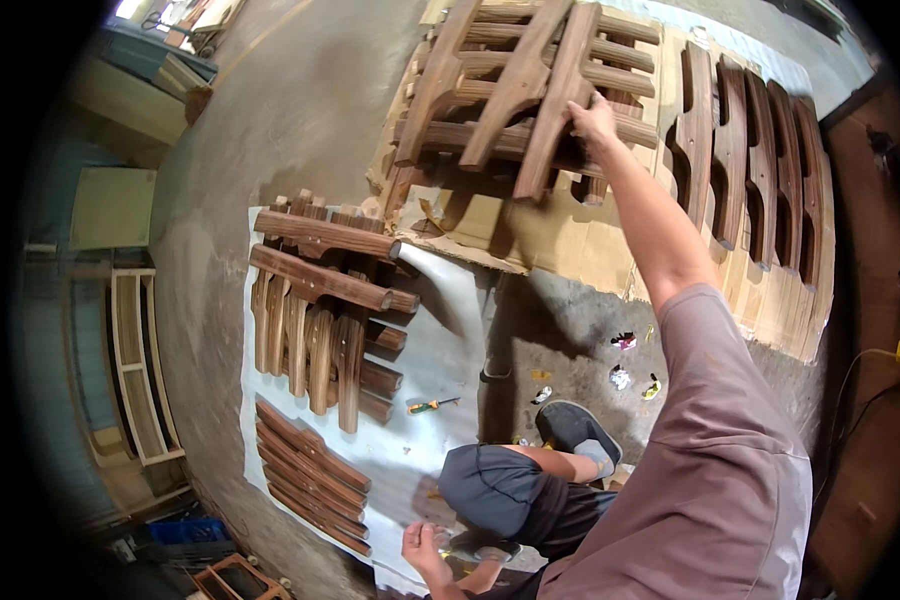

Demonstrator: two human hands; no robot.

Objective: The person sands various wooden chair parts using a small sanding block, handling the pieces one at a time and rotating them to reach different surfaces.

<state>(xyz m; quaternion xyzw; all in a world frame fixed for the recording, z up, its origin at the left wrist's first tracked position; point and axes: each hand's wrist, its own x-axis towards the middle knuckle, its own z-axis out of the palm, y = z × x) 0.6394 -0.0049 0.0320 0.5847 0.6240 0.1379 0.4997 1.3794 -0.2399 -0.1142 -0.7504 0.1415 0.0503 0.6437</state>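
Observation:
My right hand [594,120], arm stretched far forward, is closed on the edge of a dark brown shaped wooden leg [548,140]. That leg is the rightmost of three similar pieces lying slanted across a stack of wooden bars [618,77] on cardboard. Down near my knee, my left hand [425,545] has its fingers curled in; whether anything small is inside them is hidden. A screwdriver [432,405] with an orange and green handle rests on the white sheet [435,345], next to a crossed stack of wooden pieces [320,275].
Several curved wooden pieces [760,165] lie side by side on the cardboard [610,265] at right. More strips [310,480] are on the white sheet at lower left. Crumpled wrappers [620,377] litter the floor near my shoe [575,430]. A wooden frame [140,365] stands far left.

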